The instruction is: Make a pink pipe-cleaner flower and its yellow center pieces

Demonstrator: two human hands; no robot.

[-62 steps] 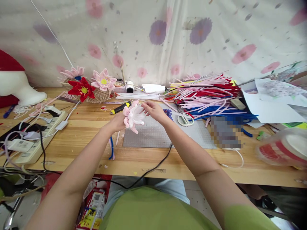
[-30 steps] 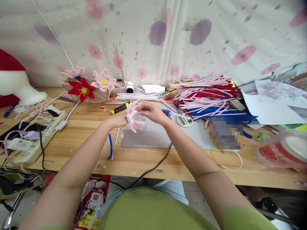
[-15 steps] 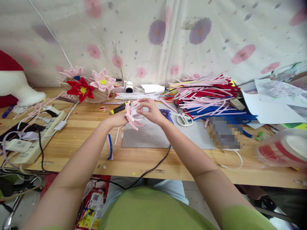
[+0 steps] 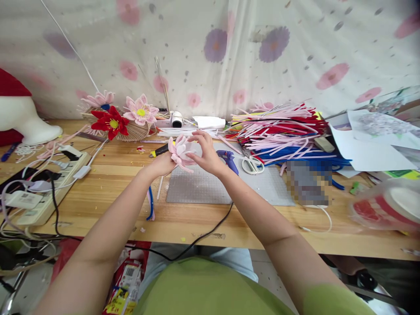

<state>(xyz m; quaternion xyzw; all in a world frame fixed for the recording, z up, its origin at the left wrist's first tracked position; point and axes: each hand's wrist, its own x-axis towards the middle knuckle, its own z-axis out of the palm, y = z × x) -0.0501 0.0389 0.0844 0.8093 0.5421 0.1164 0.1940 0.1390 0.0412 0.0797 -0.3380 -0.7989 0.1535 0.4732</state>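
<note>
The right hand (image 4: 206, 153) is holding its fingers bent and parted, thumb standing away from them, right at the petals of a pink flower (image 4: 180, 152); whether any fingertip is touching, I cannot tell. The left hand (image 4: 164, 165) is gripping the flower from its left side, fingertips hiding behind the fuzzy, elongated petals, which are flaring outward. Below, a flat grey gridded mat (image 4: 197, 188) is lying on the grained wooden table (image 4: 98, 186). A purple glue gun (image 4: 229, 160) is resting by the right wrist, white-handled scissors (image 4: 252, 164) near it, fluffy pink, red and blue stems (image 4: 282, 133) heaping behind.
</note>
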